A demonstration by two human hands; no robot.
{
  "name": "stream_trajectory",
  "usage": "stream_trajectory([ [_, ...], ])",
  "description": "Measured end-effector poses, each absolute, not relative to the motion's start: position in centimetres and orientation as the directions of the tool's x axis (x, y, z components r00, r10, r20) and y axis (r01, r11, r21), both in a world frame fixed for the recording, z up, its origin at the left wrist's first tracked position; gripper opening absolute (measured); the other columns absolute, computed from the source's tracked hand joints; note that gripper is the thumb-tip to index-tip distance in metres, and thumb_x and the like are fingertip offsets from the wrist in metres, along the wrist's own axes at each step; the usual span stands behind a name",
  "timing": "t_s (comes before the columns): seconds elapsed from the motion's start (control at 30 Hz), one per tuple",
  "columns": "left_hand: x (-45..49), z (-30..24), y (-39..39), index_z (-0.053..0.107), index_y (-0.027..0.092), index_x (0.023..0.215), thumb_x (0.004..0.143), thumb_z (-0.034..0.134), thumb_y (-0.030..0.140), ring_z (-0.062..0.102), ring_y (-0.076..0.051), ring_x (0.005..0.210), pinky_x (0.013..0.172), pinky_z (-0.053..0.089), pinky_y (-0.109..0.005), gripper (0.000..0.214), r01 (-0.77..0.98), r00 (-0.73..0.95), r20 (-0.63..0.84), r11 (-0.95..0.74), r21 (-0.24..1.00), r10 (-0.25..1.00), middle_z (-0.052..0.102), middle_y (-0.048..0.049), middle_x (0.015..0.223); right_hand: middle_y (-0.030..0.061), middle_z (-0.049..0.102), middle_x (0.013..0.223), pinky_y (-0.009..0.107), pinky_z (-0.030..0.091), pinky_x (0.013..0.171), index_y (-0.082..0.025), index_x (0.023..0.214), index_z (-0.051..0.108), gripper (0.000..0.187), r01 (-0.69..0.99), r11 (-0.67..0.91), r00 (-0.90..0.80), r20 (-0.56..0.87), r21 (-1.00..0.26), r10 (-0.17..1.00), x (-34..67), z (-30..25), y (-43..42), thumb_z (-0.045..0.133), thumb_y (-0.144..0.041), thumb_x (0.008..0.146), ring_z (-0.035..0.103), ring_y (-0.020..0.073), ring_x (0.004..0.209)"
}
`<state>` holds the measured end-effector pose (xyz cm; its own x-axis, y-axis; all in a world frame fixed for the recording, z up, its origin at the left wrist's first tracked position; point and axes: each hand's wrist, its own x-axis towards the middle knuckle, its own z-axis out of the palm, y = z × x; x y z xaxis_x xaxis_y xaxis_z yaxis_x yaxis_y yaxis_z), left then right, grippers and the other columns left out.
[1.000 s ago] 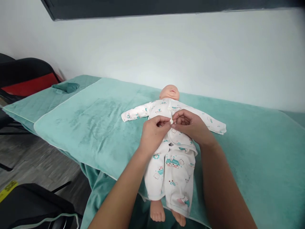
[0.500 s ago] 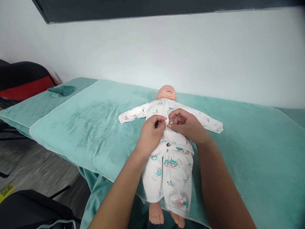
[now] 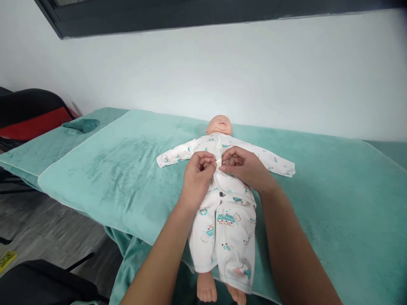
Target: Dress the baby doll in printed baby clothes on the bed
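A baby doll lies on its back with its head toward the wall and its bare feet at the near edge. It wears a white printed baby shirt and matching trousers. My left hand pinches the shirt's front edge at the middle of the chest. From the other side, my right hand also pinches the front edge, its fingertips close to the left ones. The bit of fabric or fastener between the fingertips is too small to make out. Both doll sleeves stretch out to the sides.
A green plush cover spreads over the bed, with a face hole at its left end. Behind stands a white wall under a dark frame. A black and red chair is at far left, another black chair at lower left.
The view has tilted and shifted slightly. Both hands stay at the shirt front, with my left fingers rearranged a little around the edge.
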<state>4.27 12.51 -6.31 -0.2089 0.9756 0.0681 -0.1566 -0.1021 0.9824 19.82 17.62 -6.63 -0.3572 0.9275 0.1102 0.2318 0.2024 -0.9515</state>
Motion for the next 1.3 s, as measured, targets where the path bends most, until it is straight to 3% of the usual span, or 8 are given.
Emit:
stream_trajectory([
  [0.3, 4.0, -6.5, 12.3, 0.065, 0.018, 0.088, 0.078, 0.063, 0.021, 0.047, -0.008, 0.065, 0.06, 0.037, -0.021, 0.011, -0.1, -0.149, 0.1, -0.116, 0.988, 0.984, 0.057, 0.0026, 0.076, -0.0052, 0.053, 0.066, 0.023, 0.032, 0.05, -0.023, 0.091, 0.063, 0.023, 0.166, 0.244, -0.428, 0.153, -0.955, 0.891, 20.0, -7.0, 17.7, 0.074, -0.039, 0.079, 0.044, 0.0095, 0.056],
  [0.47, 3.3, -7.3, 11.8, 0.066, 0.019, 0.093, 0.084, 0.06, 0.026, 0.054, -0.012, 0.07, 0.067, 0.043, -0.025, 0.013, 0.032, -0.138, 0.149, -0.146, 0.989, 0.979, 0.06, 0.0012, 0.077, -0.0043, 0.054, 0.065, 0.024, 0.036, 0.053, -0.022, 0.086, 0.063, 0.018, 0.091, 0.243, -0.338, 0.199, -0.966, 0.92, 20.0, -7.2, 17.9, 0.074, -0.035, 0.079, 0.046, 0.0103, 0.057],
  [0.57, 0.6, -9.2, 12.2, 0.067, 0.021, 0.097, 0.087, 0.054, 0.022, 0.059, -0.015, 0.081, 0.075, 0.048, -0.028, 0.016, 0.293, -0.239, 0.253, -0.179, 0.939, 0.937, 0.064, -0.002, 0.087, -0.0028, 0.058, 0.069, 0.025, 0.039, 0.055, -0.022, 0.085, 0.061, 0.016, -0.026, 0.282, -0.117, 0.283, -0.959, 0.952, 20.3, -8.1, 18.9, 0.07, -0.035, 0.08, 0.048, 0.0111, 0.058],
  [0.73, -7.3, -12.7, 14.5, 0.061, 0.02, 0.13, 0.084, 0.061, 0.022, 0.057, -0.028, 0.112, 0.098, 0.047, -0.041, 0.047, 0.829, -0.348, 0.388, 0.087, 0.552, 0.854, 0.05, -0.0142, 0.128, 0.0078, 0.068, 0.106, 0.041, 0.049, 0.088, -0.022, 0.102, 0.065, 0.028, 0.367, 0.271, 0.32, 0.394, -0.89, 0.861, 21.5, -11.5, 21.5, 0.061, -0.039, 0.081, 0.062, 0.0233, 0.095],
  [0.9, -11.7, -12.9, 16.1, 0.055, 0.03, 0.141, 0.093, 0.051, 0.038, 0.06, -0.031, 0.106, 0.082, 0.05, -0.04, 0.048, 0.915, -0.328, 0.237, 0.244, 0.321, 0.915, 0.053, -0.0125, 0.119, 0.0163, 0.066, 0.124, 0.049, 0.037, 0.108, -0.015, 0.115, 0.066, 0.043, 0.772, 0.241, 0.114, 0.502, -0.587, 0.858, 26.2, -14.4, 22.1, 0.05, -0.043, 0.086, 0.056, 0.0323, 0.119],
  [1.03, -12.8, -12.5, 17.1, 0.057, 0.031, 0.139, 0.096, 0.044, 0.035, 0.062, -0.029, 0.101, 0.075, 0.047, -0.035, 0.045, 0.929, -0.313, 0.237, 0.245, 0.277, 0.92, 0.061, -0.0098, 0.11, 0.0211, 0.065, 0.122, 0.051, 0.039, 0.104, -0.011, 0.119, 0.066, 0.052, 0.93, 0.033, 0.156, 0.473, -0.366, 0.867, 32.5, -15.7, 21.1, 0.048, -0.049, 0.088, 0.054, 0.0366, 0.121],
  [1.17, -13.5, -12.6, 18.1, 0.058, 0.032, 0.138, 0.097, 0.04, 0.028, 0.06, -0.026, 0.099, 0.07, 0.041, -0.032, 0.045, 0.941, -0.311, 0.321, 0.242, 0.236, 0.895, 0.061, -0.0081, 0.113, 0.0184, 0.068, 0.113, 0.045, 0.048, 0.087, -0.016, 0.121, 0.067, 0.054, 0.895, -0.182, 0.306, 0.265, -0.406, 0.914, 35.8, -16.4, 20.7, 0.044, -0.054, 0.09, 0.062, 0.0337, 0.106],
  [1.3, -13.9, -12.7, 18.5, 0.057, 0.034, 0.137, 0.099, 0.037, 0.028, 0.057, -0.025, 0.098, 0.065, 0.034, -0.031, 0.043, 0.946, -0.316, 0.379, 0.259, 0.194, 0.87, 0.06, -0.0078, 0.112, 0.0131, 0.07, 0.114, 0.041, 0.047, 0.084, -0.02, 0.117, 0.068, 0.045, 0.887, -0.186, 0.293, 0.205, -0.422, 0.934, 36.5, -16.4, 21.6, 0.04, -0.046, 0.091, 0.063, 0.0307, 0.101],
])
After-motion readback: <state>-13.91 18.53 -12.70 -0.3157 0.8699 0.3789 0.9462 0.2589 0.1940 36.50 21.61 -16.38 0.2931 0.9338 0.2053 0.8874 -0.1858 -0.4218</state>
